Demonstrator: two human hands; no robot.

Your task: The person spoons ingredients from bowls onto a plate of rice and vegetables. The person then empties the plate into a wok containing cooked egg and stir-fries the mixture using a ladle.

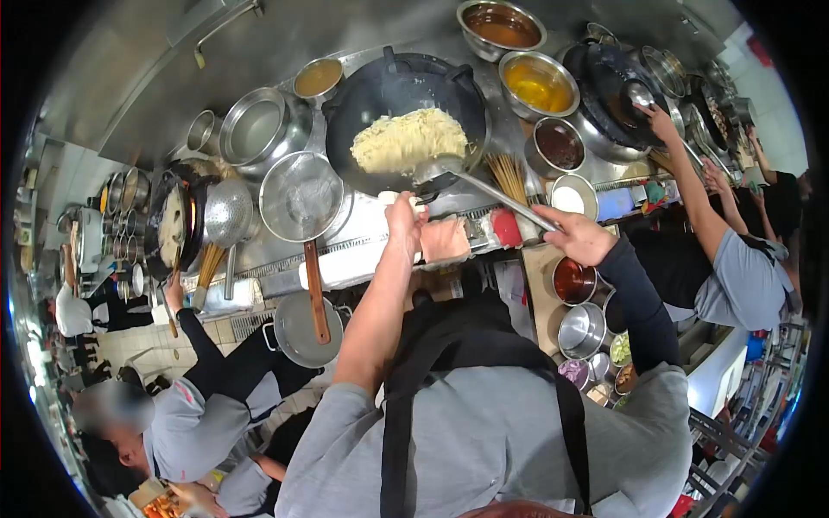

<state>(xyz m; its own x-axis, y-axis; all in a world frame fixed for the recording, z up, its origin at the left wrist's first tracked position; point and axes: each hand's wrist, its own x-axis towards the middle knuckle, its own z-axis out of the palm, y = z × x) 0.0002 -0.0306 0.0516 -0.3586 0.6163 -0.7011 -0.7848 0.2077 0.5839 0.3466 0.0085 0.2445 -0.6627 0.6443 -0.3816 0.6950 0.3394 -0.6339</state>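
Note:
A large black wok (345, 121) holds a heap of pale yellow food (410, 141), which looks like noodles or egg. My left hand (404, 217) is closed on a white cloth (395, 198) at the wok's near handle. My right hand (577, 236) grips the long metal handle of a ladle (439, 169). The ladle's bowl lies in the wok, against the near right side of the food.
A mesh strainer (301, 197) with a wooden handle lies left of the wok. Bowls of orange liquid (501, 26), yellow oil (539, 84) and dark sauce (558, 144) stand right. Co-workers (207, 414) (738, 268) are at woks on both sides.

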